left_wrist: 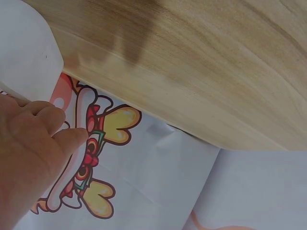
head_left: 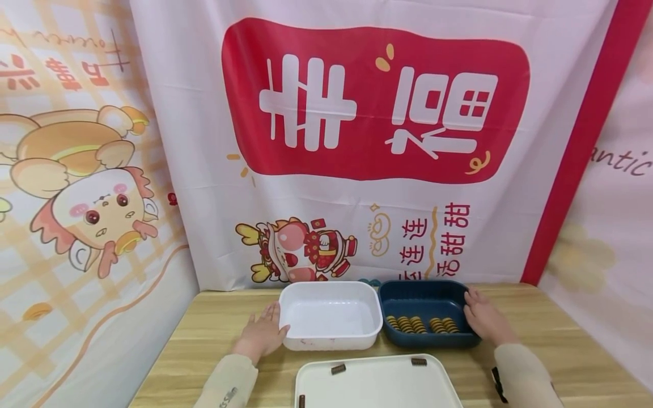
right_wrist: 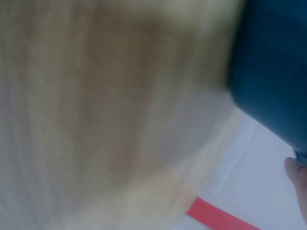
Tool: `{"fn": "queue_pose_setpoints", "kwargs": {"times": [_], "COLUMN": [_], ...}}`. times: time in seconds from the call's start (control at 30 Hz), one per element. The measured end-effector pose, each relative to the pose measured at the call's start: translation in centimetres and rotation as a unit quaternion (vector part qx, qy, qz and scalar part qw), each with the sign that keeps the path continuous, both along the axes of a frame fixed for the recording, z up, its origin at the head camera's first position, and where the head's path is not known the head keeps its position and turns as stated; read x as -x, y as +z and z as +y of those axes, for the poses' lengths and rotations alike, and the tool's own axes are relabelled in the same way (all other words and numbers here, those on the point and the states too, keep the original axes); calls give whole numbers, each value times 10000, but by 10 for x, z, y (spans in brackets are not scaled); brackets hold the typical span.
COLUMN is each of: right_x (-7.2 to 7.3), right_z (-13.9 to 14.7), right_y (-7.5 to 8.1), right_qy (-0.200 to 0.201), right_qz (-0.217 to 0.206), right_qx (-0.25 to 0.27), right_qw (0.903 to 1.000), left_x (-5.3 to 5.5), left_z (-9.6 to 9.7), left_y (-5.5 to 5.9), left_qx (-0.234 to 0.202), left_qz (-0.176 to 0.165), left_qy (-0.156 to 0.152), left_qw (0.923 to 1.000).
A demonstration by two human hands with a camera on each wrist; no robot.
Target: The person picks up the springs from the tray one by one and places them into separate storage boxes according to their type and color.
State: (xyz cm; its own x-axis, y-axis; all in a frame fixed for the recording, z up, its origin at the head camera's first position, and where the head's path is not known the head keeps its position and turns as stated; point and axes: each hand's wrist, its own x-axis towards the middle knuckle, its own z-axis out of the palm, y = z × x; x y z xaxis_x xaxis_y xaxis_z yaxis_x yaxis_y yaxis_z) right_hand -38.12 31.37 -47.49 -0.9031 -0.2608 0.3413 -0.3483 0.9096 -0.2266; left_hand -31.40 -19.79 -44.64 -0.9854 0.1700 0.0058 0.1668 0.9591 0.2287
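Observation:
A white rectangular bin (head_left: 331,343) and a dark blue bin (head_left: 431,340) stand side by side at the back of the wooden table. My left hand (head_left: 262,330) lies against the white bin's left side, its fingers fairly straight and the thumb near the front corner. At the blue bin's right end, my right hand (head_left: 484,317) touches the rim with extended fingers. Rows of round brown-and-tan striped pieces (head_left: 406,324) lie inside the blue bin. In the left wrist view the left hand (left_wrist: 36,139) is beside the white bin (left_wrist: 29,48); the right wrist view is blurred.
A cream tray (head_left: 377,391) sits at the front, cut off by the frame. On it are small dark ribbed pieces, one (head_left: 338,369) near its back left and another (head_left: 419,361) at back right. A printed cloth (head_left: 377,192) hangs right behind the table.

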Motion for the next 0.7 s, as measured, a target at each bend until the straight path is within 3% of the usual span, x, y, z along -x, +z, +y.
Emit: {"fn": "queue_pose_setpoints", "kwargs": {"times": [0.3,0.57,0.7], "right_x": [-1,-3,-3], "right_z": [-1,-4,-5], "right_y": [-9,-12,-12], "right_qy": [-9,-100,-215], "right_qz": [186,203,140], "right_qx": [14,-26,41], "right_qw": [9998,9997,9997], "left_x": [2,3,5], "left_z": [-1,-8,-10], "left_y": [-2,-20,-20], "left_qx": [-82,-162,-270], "left_qz": [78,552,724], "left_qy": [-45,-89,-89], "left_qw": [9999,9983,9970]}}
